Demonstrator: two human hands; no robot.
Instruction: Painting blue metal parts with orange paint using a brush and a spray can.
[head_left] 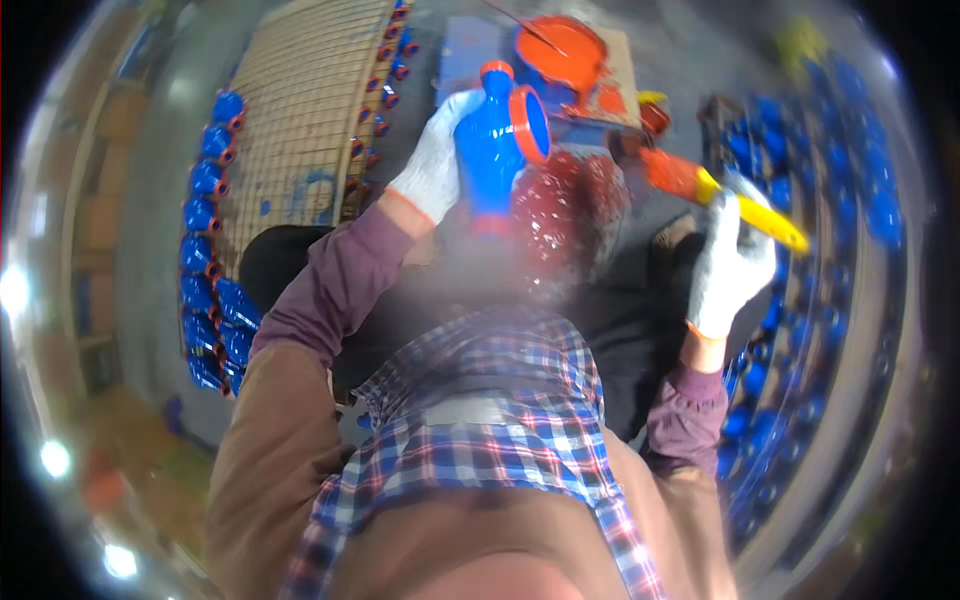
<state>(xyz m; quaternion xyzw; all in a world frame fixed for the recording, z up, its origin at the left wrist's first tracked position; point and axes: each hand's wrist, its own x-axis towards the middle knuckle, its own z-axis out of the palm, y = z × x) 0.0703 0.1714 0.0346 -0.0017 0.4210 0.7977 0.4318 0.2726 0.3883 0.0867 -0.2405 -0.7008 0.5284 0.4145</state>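
My left hand (437, 160), in a white knit glove, is closed around a glossy blue pipe fitting (485, 140) and holds it up in front of me. Orange-red paint covers the fitting's rims, and its wide round opening faces right. In my right hand (728, 265), also gloved, is a paintbrush (758, 215) with a yellow handle. Its head is coated orange-red and points left, apart from the fitting. Beyond the fitting stands a round tub of orange paint (590, 62) with a thin stick in it.
Several blue fittings (200, 180) stand in a row on the left, beside a slatted wooden panel (300, 110). Many more blue fittings (770, 400) fill the right side. A glossy, red-stained mass (560, 225) lies between my legs, below the tub.
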